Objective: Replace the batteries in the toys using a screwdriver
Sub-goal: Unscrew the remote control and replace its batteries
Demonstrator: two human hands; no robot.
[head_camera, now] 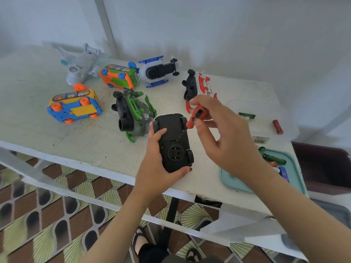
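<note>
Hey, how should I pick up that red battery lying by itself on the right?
Likely from above, pinching the red battery across its middle with thumb and fingertip: it lies flat on its round side, with free space on either side.

Soft, even daylight, faint shadows, wide-angle bending at edges, slight blur throughout.

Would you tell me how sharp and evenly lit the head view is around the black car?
Head view, centre: black toy car and red screwdriver fairly sharp, though its thin shaft nearly vanishes against the dark plastic. Head view, edges: floor and wall soft, table edge bowed by the wide lens. Light diffuse, shadows faint, no glare.
</note>
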